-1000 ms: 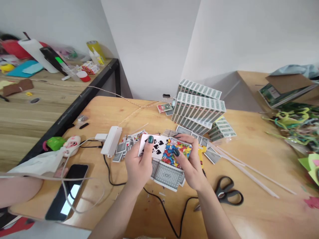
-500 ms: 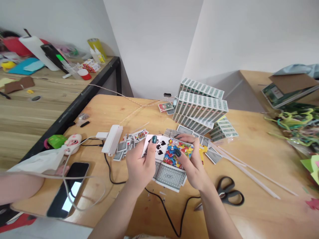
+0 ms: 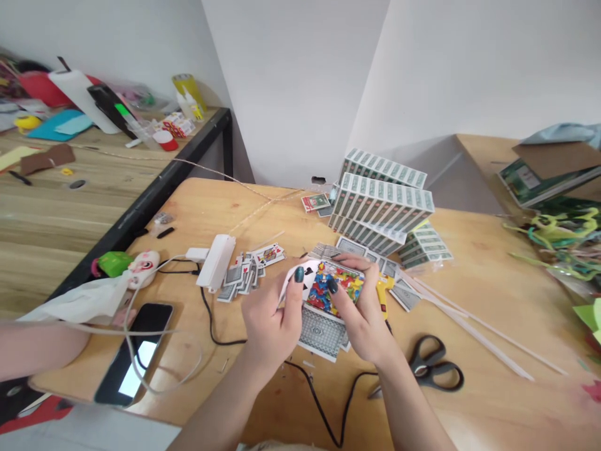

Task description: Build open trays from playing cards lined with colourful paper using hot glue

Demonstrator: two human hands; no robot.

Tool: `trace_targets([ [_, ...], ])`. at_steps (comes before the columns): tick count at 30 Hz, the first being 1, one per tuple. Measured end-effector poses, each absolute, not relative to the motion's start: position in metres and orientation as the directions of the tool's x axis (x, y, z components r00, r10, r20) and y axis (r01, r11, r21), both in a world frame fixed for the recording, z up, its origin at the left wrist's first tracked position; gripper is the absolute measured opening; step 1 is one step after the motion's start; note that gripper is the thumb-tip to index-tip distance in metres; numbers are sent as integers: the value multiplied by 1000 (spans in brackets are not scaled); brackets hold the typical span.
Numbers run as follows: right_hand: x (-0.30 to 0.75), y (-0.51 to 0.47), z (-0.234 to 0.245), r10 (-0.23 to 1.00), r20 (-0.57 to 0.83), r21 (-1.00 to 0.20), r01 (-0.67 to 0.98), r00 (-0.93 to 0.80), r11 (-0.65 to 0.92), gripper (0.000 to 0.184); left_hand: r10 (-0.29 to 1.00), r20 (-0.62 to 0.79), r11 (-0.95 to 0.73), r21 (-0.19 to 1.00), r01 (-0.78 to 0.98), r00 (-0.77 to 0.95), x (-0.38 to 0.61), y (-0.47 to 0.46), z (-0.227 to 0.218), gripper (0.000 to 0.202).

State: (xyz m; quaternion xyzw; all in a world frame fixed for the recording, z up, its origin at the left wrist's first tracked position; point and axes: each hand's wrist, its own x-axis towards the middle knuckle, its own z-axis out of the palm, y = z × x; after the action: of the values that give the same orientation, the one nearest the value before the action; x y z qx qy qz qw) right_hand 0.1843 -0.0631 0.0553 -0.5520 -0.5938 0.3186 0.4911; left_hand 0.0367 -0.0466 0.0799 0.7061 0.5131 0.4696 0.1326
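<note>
Between the finger and thumb of my left hand [image 3: 272,313] is a spade playing card [image 3: 307,275], now curved. My right hand [image 3: 361,307] grips a card-sized flat piece with a bright multicoloured print [image 3: 331,288], thumb on its face. The two meet edge to edge. Directly below them are grey-backed playing cards [image 3: 322,332], overlapping; whether they are joined to the held pieces I cannot tell. A yellow glue gun [image 3: 385,291], partly hidden, lies just beyond my right hand. Black-handled scissors [image 3: 434,363] rest beside my right forearm.
Stacked card boxes [image 3: 382,197] stand at the back. Loose playing cards [image 3: 248,272] lie near a white power strip [image 3: 216,263]. A phone [image 3: 136,351] and another person's arm [image 3: 42,351] are at left. Glue sticks [image 3: 474,332] lie right; a black cable [image 3: 319,404] crosses the front.
The spade card in my left hand has bent and tilted, so less of its face shows. My left hand has turned slightly inward. My right hand keeps its hold.
</note>
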Motion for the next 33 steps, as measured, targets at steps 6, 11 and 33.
trace_targets([
  [6,175,-66,52,931,289,-924,321,224,209,33,886,382,-456,825,333,263,30,-66,81,53],
  [11,163,-63,51,832,349,-936,205,431,286,30,932,217,-290,927,239,289,30,-68,78,43],
  [33,174,-84,85,906,110,-978,206,408,26,14,836,-325,513,748,-420,442,54,-36,79,33],
])
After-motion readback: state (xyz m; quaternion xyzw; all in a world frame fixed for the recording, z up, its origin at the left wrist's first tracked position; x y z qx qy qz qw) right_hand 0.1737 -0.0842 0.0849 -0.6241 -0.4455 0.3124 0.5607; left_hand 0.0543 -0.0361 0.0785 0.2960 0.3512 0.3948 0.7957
